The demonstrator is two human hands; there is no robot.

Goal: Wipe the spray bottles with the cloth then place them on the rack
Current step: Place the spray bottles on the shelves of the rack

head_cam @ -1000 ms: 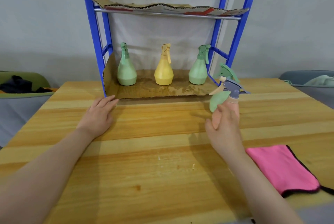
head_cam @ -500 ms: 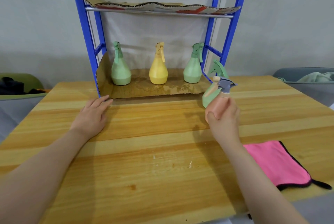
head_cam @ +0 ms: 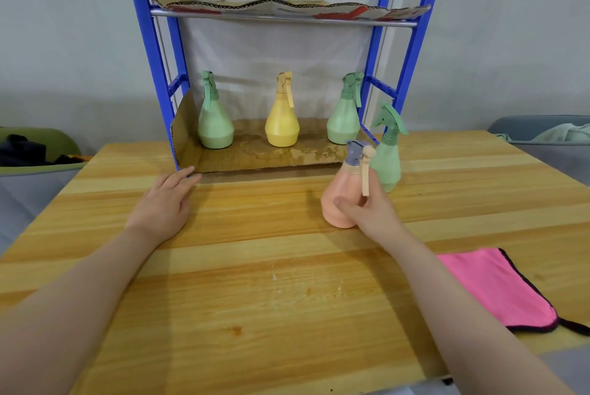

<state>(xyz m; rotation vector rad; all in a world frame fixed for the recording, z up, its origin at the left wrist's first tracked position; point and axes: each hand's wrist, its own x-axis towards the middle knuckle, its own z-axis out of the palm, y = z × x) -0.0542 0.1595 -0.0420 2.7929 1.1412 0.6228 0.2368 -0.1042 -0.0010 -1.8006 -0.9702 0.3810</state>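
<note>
My right hand [head_cam: 372, 214] grips a peach spray bottle [head_cam: 343, 193] with a purple-grey head, tilted just above the table. Behind it a green spray bottle [head_cam: 387, 158] stands on the table by the rack's right post. On the blue rack's [head_cam: 150, 53] cardboard-lined lower shelf stand a green bottle [head_cam: 214, 121], a yellow bottle [head_cam: 282, 120] and another green bottle [head_cam: 344, 117]. A pink cloth [head_cam: 496, 287] lies flat on the table at the right. My left hand [head_cam: 166, 204] rests flat on the table near the rack's left foot.
The wooden table [head_cam: 255, 299] carries the rack at its back edge. The upper shelf [head_cam: 281, 10] holds only torn cardboard. A green bin [head_cam: 32, 147] sits beyond the table at the left and a grey bin [head_cam: 542, 133] with fabric at the right.
My right hand has pulled the peach bottle toward me and to the left, away from the green bottle on the table. My left hand stays put.
</note>
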